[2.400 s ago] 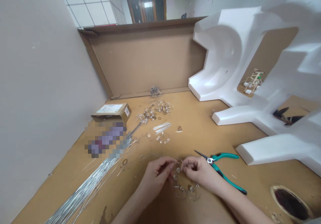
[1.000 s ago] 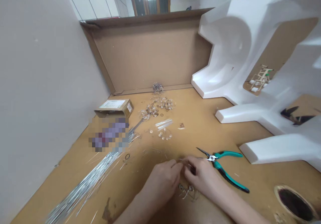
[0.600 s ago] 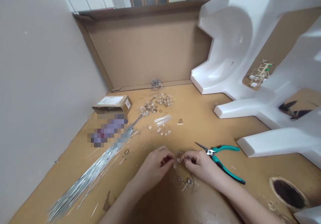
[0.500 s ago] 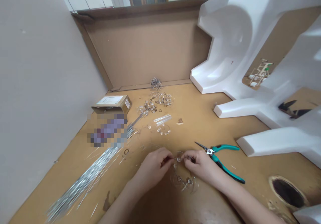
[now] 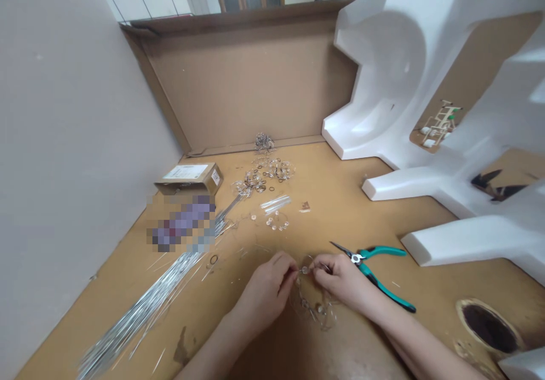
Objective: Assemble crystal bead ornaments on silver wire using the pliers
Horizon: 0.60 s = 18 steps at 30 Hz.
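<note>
My left hand (image 5: 272, 283) is closed, thumb and fingertips pinching one end of a thin beaded wire (image 5: 304, 270). Opposite it, my right hand (image 5: 340, 280) pinches the same piece, with a clear round bead showing between the two hands. Looped wire with more clear and dark beads (image 5: 317, 309) hangs or lies just below; whether it is all one strand I cannot tell. Beside my right hand lie long-nose pliers (image 5: 356, 258) with teal and black handles, their jaws pointing up and left.
Straight metal wires (image 5: 157, 295) lie in a long bundle at left, near a small cardboard box (image 5: 215, 180). Further back are clear beads (image 5: 277, 221), clear rods (image 5: 275, 204) and piled wire pieces (image 5: 251, 182). A white moulded frame (image 5: 460, 235) stands at right; a dark hole (image 5: 489, 327) is nearby.
My left hand has turned slightly, its fingers drawing closer together at the bead. The hanging beaded loop has shifted a little. My right hand stays nearly in place, and the pliers have not moved.
</note>
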Each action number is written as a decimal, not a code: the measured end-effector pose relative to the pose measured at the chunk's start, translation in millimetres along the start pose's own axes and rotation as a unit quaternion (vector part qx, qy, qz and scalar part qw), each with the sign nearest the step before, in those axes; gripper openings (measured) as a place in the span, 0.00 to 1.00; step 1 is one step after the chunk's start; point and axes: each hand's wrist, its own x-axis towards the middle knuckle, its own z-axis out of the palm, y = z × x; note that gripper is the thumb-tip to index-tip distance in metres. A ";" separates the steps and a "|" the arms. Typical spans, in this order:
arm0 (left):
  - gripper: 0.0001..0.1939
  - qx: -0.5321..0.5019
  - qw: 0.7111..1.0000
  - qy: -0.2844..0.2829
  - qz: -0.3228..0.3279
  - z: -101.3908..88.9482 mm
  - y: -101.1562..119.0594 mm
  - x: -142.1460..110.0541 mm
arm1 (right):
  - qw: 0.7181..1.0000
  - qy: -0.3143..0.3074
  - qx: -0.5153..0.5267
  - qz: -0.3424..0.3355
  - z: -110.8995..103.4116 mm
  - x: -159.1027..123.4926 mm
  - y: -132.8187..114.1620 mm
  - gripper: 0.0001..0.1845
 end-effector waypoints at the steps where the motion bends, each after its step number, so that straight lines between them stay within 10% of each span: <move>1: 0.06 -0.013 1.000 0.002 -0.003 0.6 -0.2 0.5 | 1.000 0.001 0.000 -0.001 -0.1 0.0 -1.3 0.11; 18: 0.08 -0.379 0.915 -0.046 -0.127 -0.9 -4.2 3.0 | 0.987 0.026 -0.115 -0.106 -11.6 -11.8 -15.6 0.12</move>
